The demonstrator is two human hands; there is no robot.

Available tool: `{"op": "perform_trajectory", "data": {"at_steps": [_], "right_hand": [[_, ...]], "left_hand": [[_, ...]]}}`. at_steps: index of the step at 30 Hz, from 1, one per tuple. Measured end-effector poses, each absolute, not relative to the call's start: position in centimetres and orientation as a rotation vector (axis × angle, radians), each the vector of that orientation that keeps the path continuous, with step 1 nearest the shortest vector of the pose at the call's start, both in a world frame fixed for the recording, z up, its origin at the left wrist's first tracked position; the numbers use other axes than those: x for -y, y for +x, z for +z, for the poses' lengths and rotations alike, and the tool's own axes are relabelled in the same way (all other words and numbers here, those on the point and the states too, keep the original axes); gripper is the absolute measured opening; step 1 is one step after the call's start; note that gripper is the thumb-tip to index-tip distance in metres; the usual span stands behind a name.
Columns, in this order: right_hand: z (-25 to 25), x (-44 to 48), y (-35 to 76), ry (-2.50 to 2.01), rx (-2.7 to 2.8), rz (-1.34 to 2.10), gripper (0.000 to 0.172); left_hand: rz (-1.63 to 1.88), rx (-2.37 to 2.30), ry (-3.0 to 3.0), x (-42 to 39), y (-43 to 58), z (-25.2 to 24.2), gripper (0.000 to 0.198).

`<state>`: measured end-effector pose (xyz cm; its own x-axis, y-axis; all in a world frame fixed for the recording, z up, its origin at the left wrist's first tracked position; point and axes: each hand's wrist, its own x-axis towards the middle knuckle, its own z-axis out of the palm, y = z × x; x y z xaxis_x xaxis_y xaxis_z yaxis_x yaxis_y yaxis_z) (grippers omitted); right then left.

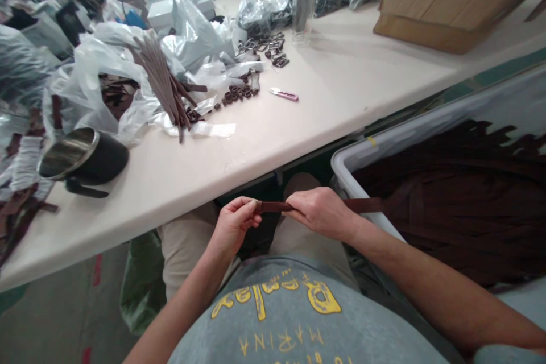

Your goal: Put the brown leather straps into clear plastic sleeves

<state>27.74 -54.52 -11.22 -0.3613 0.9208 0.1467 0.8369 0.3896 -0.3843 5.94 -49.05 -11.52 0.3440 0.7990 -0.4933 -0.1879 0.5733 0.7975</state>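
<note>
- Left hand (239, 219) pinches one end of the brown strap (275, 206) between thumb and fingers; right hand (318, 210) is closed around it further along, above the lap.
- Holding it flat and lightly taut should prevent twisting.
- Fingers hide the pinched tip and the gripped stretch.
- Beside, the white bin (347, 173) is cut off.
- On the bench (333, 91), bagged contents blur beyond the thread snips (285, 94).

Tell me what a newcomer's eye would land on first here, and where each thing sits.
Probably the hands at the centre: the left hand pinches a brown strap near one end, and the right hand grips it further along. Next would likely come the bold yellow letters on the grey shirt just below, and the large white bin of dark brown strips at the right.
</note>
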Motion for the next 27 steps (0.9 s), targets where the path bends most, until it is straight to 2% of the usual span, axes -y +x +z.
{"op": "perform_trajectory", "data": {"at_steps": [5, 9, 17, 27], "right_hand": [[-10.8, 54.3, 28.2, -1.513, 2.304, 0.591, 0.029], [-10.4, 54.3, 28.3, -1.5, 2.298, 0.719, 0.027], [-10.3, 54.7, 26.9, -1.456, 2.31, 0.795, 0.024], [-9.8, 54.3, 28.7, -1.471, 2.123, 0.783, 0.022]], "left_hand": [[0.765, -0.964, 0.814, 49.3, 5.6, -11.8, 0.042], [0.754, -0.961, 0.935, 49.8, 5.4, -12.6, 0.035], [0.641, -0.864, 1.047, 51.0, 7.4, -14.1, 0.028], [0.895, -0.997, 1.016, 49.2, 6.4, -12.0, 0.032]]}}
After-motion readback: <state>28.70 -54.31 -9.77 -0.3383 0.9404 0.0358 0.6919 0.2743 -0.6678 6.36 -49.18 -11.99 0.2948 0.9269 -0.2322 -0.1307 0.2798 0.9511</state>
